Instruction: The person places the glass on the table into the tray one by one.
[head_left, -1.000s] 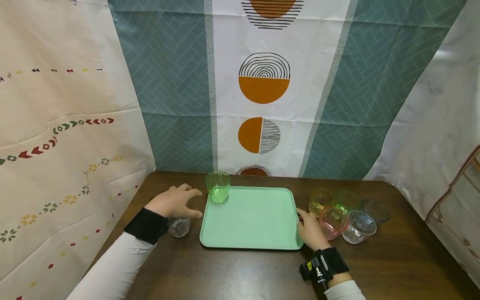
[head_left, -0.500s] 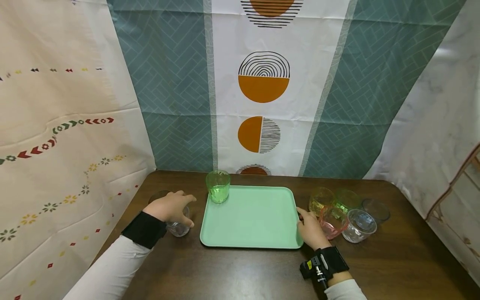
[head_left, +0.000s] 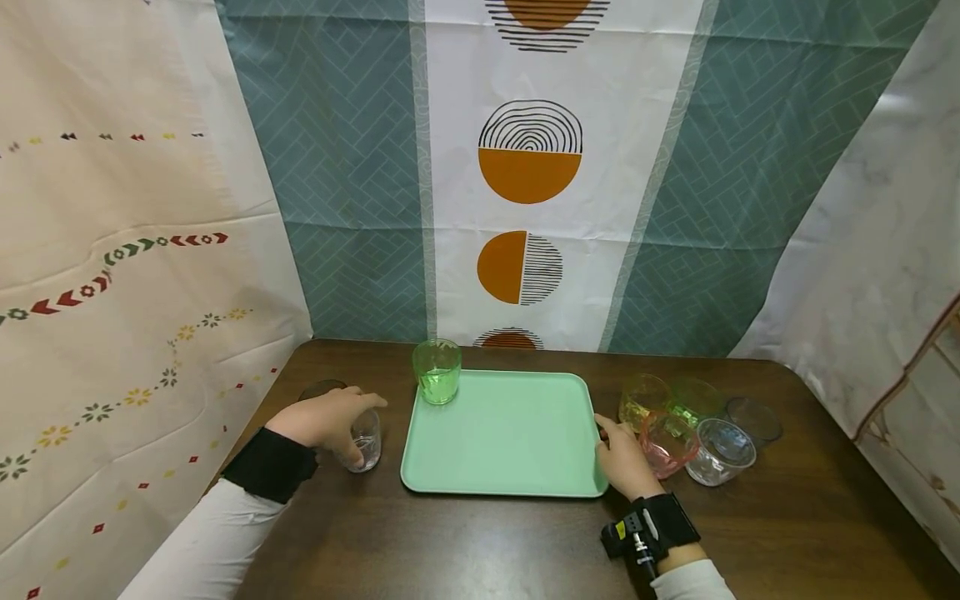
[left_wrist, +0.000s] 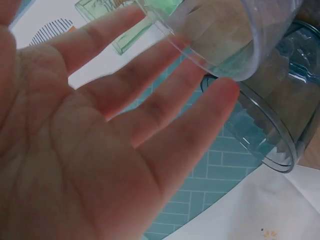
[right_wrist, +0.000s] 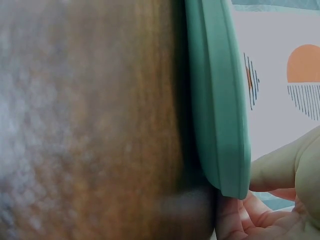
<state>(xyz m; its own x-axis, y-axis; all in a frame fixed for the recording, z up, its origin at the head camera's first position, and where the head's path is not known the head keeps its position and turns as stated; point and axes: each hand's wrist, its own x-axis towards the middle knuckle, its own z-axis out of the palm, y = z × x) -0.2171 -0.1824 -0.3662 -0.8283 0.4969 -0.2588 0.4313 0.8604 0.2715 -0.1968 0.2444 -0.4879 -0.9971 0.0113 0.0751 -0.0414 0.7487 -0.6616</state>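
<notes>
My left hand (head_left: 324, 421) reaches around the back and left side of a clear glass (head_left: 369, 443) left of the tray. In the left wrist view its fingers (left_wrist: 165, 110) are extended, fingertips right at the clear glass's rim. A dark-tinted glass (left_wrist: 295, 105) stands just beyond, mostly hidden by the hand in the head view. My right hand (head_left: 624, 458) grips the right edge of a mint-green tray (head_left: 502, 433), thumb above the rim and fingers below, as the right wrist view shows. A green glass (head_left: 437, 375) stands on the tray's far left corner.
Several glasses cluster right of the tray, close by my right hand: yellow (head_left: 641, 398), green (head_left: 696, 398), pink (head_left: 669, 446), clear (head_left: 720, 457) and dark-tinted (head_left: 753, 419). Patterned cloths hang behind and beside the brown table (head_left: 465, 550).
My left hand has moved left and slightly down, from beside the tray's left edge to the clear glass. My right hand keeps its place at the tray edge.
</notes>
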